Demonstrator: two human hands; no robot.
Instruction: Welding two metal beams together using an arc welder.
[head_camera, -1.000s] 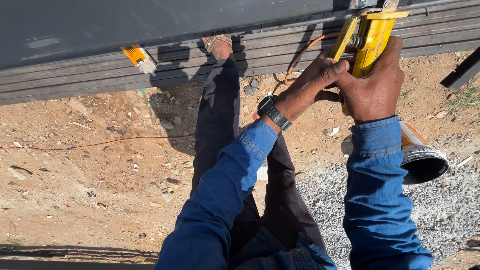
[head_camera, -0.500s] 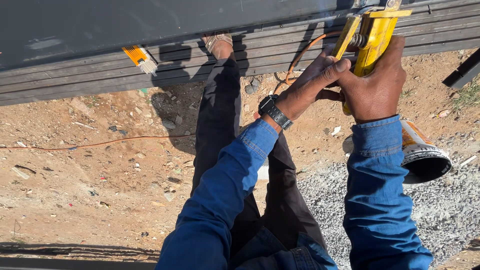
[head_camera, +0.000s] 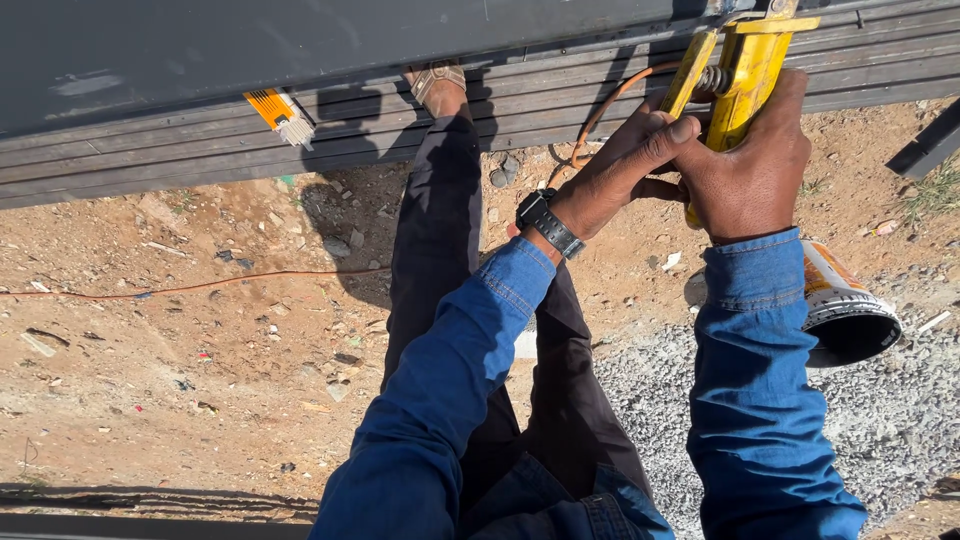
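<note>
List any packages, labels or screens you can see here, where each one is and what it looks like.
Can: lying on its side on the gravel beside the right sleeve, round, open dark mouth, white and orange printed label.
Small pack: on the stacked dark rails at upper left, flat, orange and white.
Wristwatch: on the left wrist, black; its face cannot be made out.

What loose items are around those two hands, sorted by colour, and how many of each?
Yellow: 2, the clamp tool gripped by the left hand and right hand, and a brush.
Orange: 1, a cord.
White: 1, an open can.
Black: 1, a wristwatch.
Total: 5
</note>
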